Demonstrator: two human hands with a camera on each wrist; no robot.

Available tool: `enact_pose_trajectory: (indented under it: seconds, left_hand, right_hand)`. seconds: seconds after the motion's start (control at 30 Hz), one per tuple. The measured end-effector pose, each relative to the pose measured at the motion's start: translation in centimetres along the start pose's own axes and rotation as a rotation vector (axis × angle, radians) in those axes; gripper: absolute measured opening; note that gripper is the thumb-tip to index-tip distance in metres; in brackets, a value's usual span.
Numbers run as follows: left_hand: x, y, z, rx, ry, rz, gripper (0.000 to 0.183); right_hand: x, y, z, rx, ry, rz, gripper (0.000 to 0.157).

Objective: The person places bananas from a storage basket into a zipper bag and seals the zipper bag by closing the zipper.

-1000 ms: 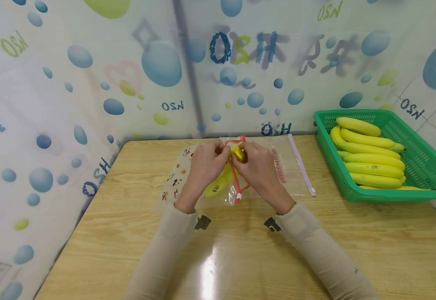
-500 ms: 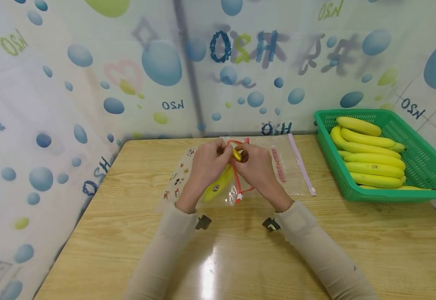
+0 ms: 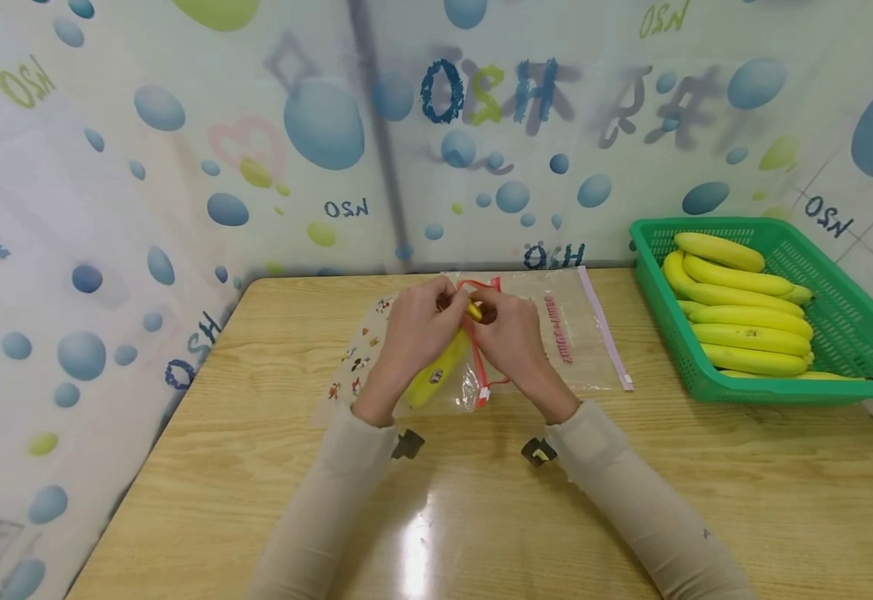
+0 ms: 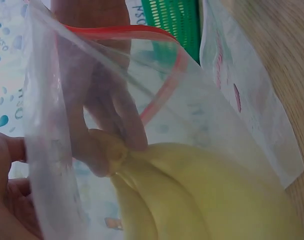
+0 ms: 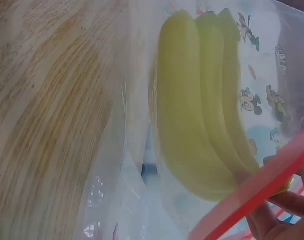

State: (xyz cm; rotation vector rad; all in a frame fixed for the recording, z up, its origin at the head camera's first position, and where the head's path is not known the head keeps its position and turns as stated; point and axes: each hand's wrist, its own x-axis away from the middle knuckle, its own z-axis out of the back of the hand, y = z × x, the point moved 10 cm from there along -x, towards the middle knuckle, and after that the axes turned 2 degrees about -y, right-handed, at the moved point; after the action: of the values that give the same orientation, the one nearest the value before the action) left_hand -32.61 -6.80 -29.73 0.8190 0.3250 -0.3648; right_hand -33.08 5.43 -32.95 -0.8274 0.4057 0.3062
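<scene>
A bunch of bananas [image 5: 197, 110] lies mostly inside a see-through zip bag [image 4: 57, 115] with a red zip edge and cartoon prints. In the left wrist view, my right hand [image 4: 102, 90] reaches through the bag's mouth and grips the bunch by its stem. From the head, that right hand [image 3: 509, 333] shows at the red edge, a bit of yellow stem at its fingers. My left hand [image 3: 423, 327] holds the bag at its mouth, fingers curled by the plastic; its fingertips are hidden from the head.
Flat on the table [image 3: 256, 483] at the right lies another clear bag [image 3: 589, 358] with a lilac slider edge and pink lettering. A green basket [image 3: 751, 390] of bananas [image 3: 751, 337] stands further right. A patterned sheet [image 3: 406, 200] hangs behind the table.
The bananas have slid slightly down and left into the bag, and less yellow stem shows between the hands. The red zip edge has shifted a little right.
</scene>
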Motion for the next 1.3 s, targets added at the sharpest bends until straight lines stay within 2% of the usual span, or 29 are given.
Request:
enact_pose_trajectory:
  seconds: [0.2,0.5,0.73,0.9,1.03,1.13,1.3]
  left_hand:
    - [0.1,0.1,-0.1,0.014,-0.006,-0.006,0.026]
    - [0.2,0.4,0.1,0.034,-0.001,-0.010,0.026]
    - [0.2,0.5,0.1,0.014,-0.002,-0.011,0.027]
    - [0.2,0.5,0.1,0.007,-0.003,-0.012,0.027]
    - [0.2,0.4,0.1,0.009,-0.007,-0.008,0.027]
    - [0.2,0.3,0.0,0.014,-0.008,0.000,0.027]
    - [0.2,0.4,-0.2,0.031,-0.023,-0.001,0.025]
  right_hand:
    - [0.1,0.3,-0.5,-0.022,-0.002,-0.023,0.019]
    - [0.2,0.0,-1.1,0.008,-0.009,0.025,0.012]
    - [0.0,0.4,-1.5,0.050,-0.130,0.015,0.012]
    - [-0.2,0.6,-1.8,0.063,-0.239,-0.018,0.025]
    - [-0.1,0.3,-2.1,0.058,-0.301,0.000,0.027]
    - [-0.1,0.3,-2.1,0.035,-0.298,0.006,0.025]
    - [-0.2,0.6,-2.0,-0.031,-0.230,-0.024,0.022]
